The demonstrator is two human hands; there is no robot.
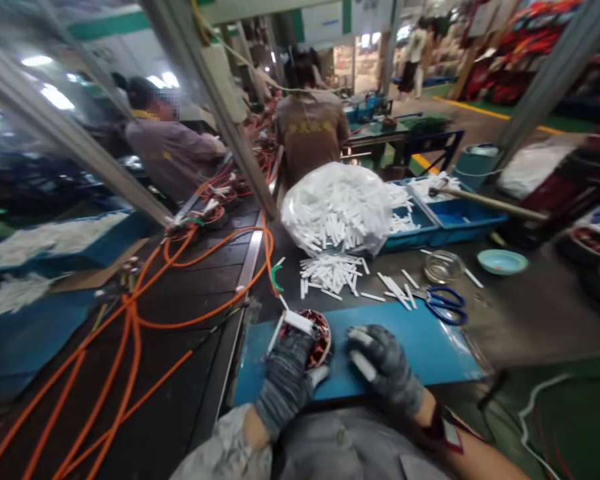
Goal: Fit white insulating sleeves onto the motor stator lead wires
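Observation:
My left hand [287, 373], in a grey knitted glove, is wrapped round the near left side of a motor stator [321, 339], a ring with copper-red windings. White pieces show at its fingers over the ring; whether they are finger covers or sleeves I cannot tell. My right hand [387, 367], gloved the same way with white fingertips, rests over the blue mat [430, 347] to the right of the stator. Its thumb and forefinger are apart, with nothing visible between them. Loose white tubes [333, 275] lie in a pile just beyond the mat.
Behind the pile stands a clear bag [337, 207] of white tubes, beside blue bins [460, 217]. Blue-handled scissors [445, 305], a glass dish [443, 267] and a pale green bowl [503, 261] lie right. Orange cables [205, 317] cross the conveyor [180, 387] at left. Co-workers sit ahead.

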